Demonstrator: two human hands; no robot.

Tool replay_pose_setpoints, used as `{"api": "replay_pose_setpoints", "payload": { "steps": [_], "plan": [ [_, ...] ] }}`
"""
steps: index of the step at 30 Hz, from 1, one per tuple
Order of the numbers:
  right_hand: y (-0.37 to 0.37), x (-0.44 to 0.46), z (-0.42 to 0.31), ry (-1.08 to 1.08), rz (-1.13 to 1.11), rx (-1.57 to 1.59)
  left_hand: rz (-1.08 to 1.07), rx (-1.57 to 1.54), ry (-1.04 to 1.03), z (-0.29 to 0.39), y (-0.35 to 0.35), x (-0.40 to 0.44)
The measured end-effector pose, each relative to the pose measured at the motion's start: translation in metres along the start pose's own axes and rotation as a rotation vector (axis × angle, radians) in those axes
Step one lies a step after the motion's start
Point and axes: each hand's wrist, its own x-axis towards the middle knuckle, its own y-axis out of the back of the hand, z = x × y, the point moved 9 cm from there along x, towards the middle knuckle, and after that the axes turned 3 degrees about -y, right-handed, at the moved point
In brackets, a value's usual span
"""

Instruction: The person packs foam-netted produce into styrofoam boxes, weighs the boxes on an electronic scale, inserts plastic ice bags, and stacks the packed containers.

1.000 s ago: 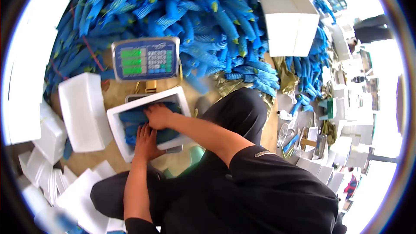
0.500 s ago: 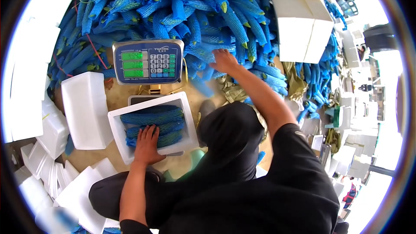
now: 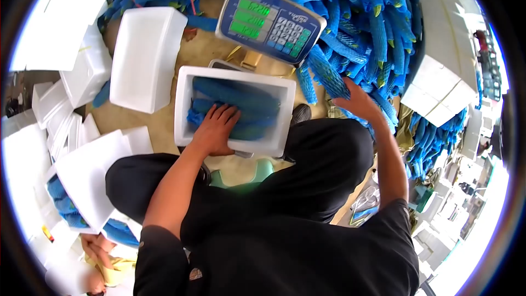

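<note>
My left hand (image 3: 215,129) reaches into a white foam box (image 3: 181,98), its fingers spread over long vegetables in blue netting (image 3: 241,94) that lie side by side on the bottom. At the edge of the big heap, my right hand (image 3: 359,101) grips the near end of a long netted vegetable (image 3: 327,71), which slants up and away to the left. Just beyond the box, a digital scale display (image 3: 268,24) shows green lit figures and a keypad. The box rests on the scale's platform (image 3: 222,66), mostly hidden beneath it.
A heap of blue-netted vegetables (image 3: 378,27) fills the far right. An upright white foam box (image 3: 145,57) stands left of the scale, with stacked lids and boxes (image 3: 87,170) nearer. Large white boxes (image 3: 444,77) stand at right. Another person (image 3: 107,260) is at lower left.
The view has swung, shifting the box and scale rightward. My right hand has come nearer and now grips a netted vegetable. The top scale reading differs. My left hand stays in the box.
</note>
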Motion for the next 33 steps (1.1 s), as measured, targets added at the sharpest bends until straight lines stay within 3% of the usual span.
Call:
{"api": "replay_pose_setpoints", "payload": {
  "steps": [4, 7, 10, 11, 14, 17, 18, 21, 28, 31, 33],
  "plan": [
    [0.009, -0.03, -0.14, 0.2, -0.26, -0.185, -0.012, -0.001, 0.008, 0.001, -0.001, -0.003],
    [-0.038, -0.027, -0.205, 0.377, -0.361, -0.333, -0.019, 0.003, 0.012, 0.0, 0.0, -0.005],
    [-0.101, -0.007, -0.232, 0.412, -0.177, -0.373, 0.0, 0.023, 0.006, -0.002, -0.004, -0.006],
    [-0.118, 0.001, -0.235, 0.418, -0.083, -0.355, 0.018, 0.024, 0.004, -0.003, -0.006, -0.007],
    [-0.153, 0.022, -0.23, 0.514, 0.324, -0.712, 0.061, 0.011, 0.004, -0.005, -0.009, -0.01],
    [-0.166, -0.013, -0.246, 0.571, 0.505, -0.526, 0.075, -0.009, 0.011, -0.008, -0.006, -0.008],
    [-0.18, -0.019, -0.241, 0.524, 0.373, -0.457, 0.07, -0.014, 0.016, -0.009, -0.007, -0.008],
    [-0.203, -0.034, -0.239, 0.508, 0.439, -0.459, 0.051, -0.003, 0.008, -0.003, -0.003, -0.009],
    [-0.226, 0.022, -0.214, 0.311, 0.341, -0.342, 0.068, 0.0, -0.012, -0.004, -0.008, -0.009],
    [-0.231, 0.039, -0.205, 0.188, 0.114, -0.456, 0.043, 0.041, -0.025, -0.007, -0.015, -0.005],
    [-0.248, 0.047, -0.197, 0.231, 0.221, -0.552, -0.016, 0.039, -0.011, -0.008, -0.015, -0.002]
  ]
}}
